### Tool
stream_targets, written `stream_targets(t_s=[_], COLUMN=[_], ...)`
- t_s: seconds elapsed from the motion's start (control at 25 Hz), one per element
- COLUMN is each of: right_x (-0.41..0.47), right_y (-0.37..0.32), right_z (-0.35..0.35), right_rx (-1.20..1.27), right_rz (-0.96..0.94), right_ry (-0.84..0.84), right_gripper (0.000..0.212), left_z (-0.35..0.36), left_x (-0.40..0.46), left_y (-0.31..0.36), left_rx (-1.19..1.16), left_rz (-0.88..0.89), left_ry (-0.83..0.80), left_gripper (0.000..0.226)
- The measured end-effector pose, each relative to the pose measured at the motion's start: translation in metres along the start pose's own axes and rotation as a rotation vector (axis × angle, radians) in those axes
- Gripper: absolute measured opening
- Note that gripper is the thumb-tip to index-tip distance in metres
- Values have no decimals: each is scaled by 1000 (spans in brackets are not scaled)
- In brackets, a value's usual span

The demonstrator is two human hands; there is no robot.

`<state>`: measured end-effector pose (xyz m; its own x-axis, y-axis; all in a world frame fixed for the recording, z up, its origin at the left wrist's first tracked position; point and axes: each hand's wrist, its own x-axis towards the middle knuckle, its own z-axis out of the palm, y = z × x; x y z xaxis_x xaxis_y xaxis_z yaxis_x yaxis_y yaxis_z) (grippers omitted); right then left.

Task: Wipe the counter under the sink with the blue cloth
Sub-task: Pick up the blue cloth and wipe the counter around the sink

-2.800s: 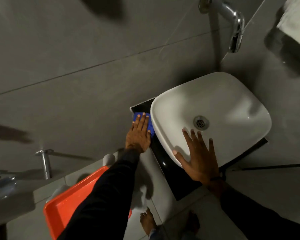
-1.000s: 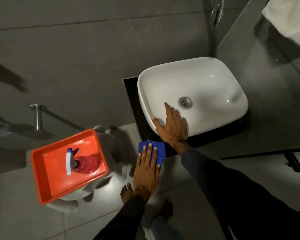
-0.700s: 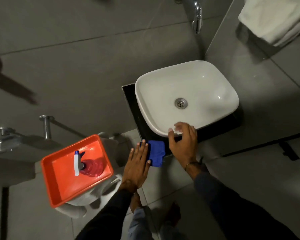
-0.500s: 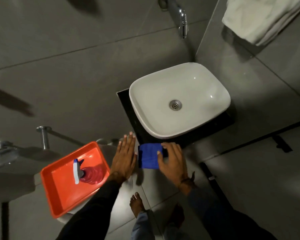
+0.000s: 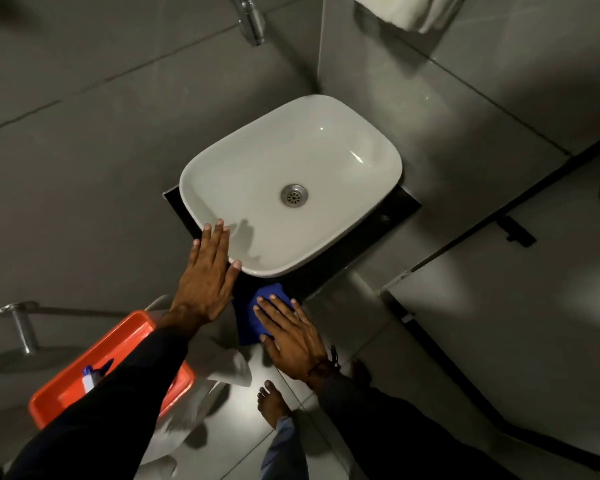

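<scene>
Dim grey-tiled walls (image 5: 118, 140), glossy floor (image 5: 354, 344), perhaps a towel (image 5: 409, 8).

The folded blue cloth (image 5: 257, 315) is half covered by the flat right hand (image 5: 291, 341), so its near edge cannot be made out. The glossy black tabletop (image 5: 388, 216) shows only as a thin margin; the white ceramic basin (image 5: 291, 181) hides the rest. The left sleeve (image 5: 118, 393) crosses the orange plastic tray (image 5: 118, 344), leaving just the blue-and-white tip of a spray bottle (image 5: 89, 375) visible (its body is hidden). The chrome tap (image 5: 252, 19) and the pale towel (image 5: 406, 10) are cut off by the top edge.
</scene>
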<state>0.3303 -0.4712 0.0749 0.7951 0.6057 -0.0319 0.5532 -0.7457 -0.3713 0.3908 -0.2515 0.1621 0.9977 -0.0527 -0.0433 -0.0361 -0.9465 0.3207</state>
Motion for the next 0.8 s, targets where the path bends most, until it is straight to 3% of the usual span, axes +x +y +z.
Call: stream_targets(t_s=[0.16, 0.36, 0.52, 0.8], right_x=[-7, 5, 27, 46], right_y=[39, 147, 232, 334], right_z=[-14, -58, -99, -154], right_rx=[33, 27, -50, -140], right_rz=[4, 5, -1, 215], right_ry=[5, 38, -33, -50], right_gripper=[63, 64, 64, 72], left_z=[1, 1, 1, 4], left_x=[-8, -5, -5, -6], left_y=[-3, 5, 12, 11], left_rx=[19, 65, 67, 89], left_rz=[-33, -50, -73, -60], left_ry=[16, 25, 25, 48], left_gripper=[72, 71, 71, 69])
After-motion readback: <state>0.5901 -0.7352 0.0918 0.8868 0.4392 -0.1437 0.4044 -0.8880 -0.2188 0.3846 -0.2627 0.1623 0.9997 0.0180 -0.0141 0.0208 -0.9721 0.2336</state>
